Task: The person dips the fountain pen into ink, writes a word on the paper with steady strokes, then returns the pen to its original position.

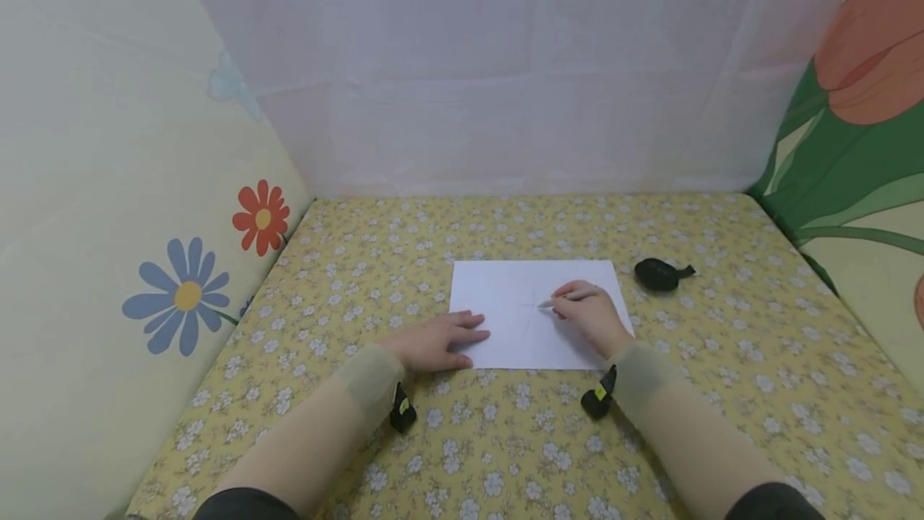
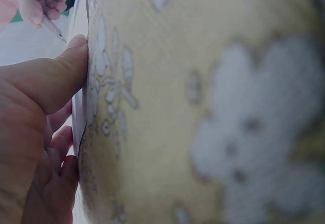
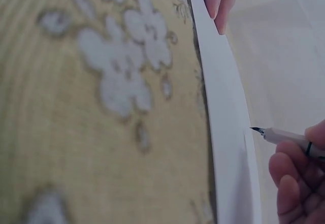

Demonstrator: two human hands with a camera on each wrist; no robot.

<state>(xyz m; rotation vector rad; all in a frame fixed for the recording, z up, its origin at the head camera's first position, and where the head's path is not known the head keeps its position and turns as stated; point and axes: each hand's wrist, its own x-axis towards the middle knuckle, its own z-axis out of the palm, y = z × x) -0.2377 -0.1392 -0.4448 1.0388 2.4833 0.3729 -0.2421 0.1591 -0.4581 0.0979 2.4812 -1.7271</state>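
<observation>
Head view: the left hand point(image 1: 436, 341) spread its fingers on white paper point(image 1: 498, 283); the right hand point(image 1: 593, 316) pinched a pen point(image 1: 581, 294), tip beyond its fingertips. Left wrist view: the thumb point(image 2: 56, 76) lay by the paper's edge; slack pressure would have risked skidding.

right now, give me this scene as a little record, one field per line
surface: yellow floral tablecloth
sheet: blank-edged white paper, lying flat
marks: faint lines meeting near the pen tip
left hand: rests spread on the paper's left side
right hand: holds a light-barrelled pen
pen tip: dark, over the paper; contact unclear
right of paper: black rounded object with a short tail, not touching the paper
</observation>
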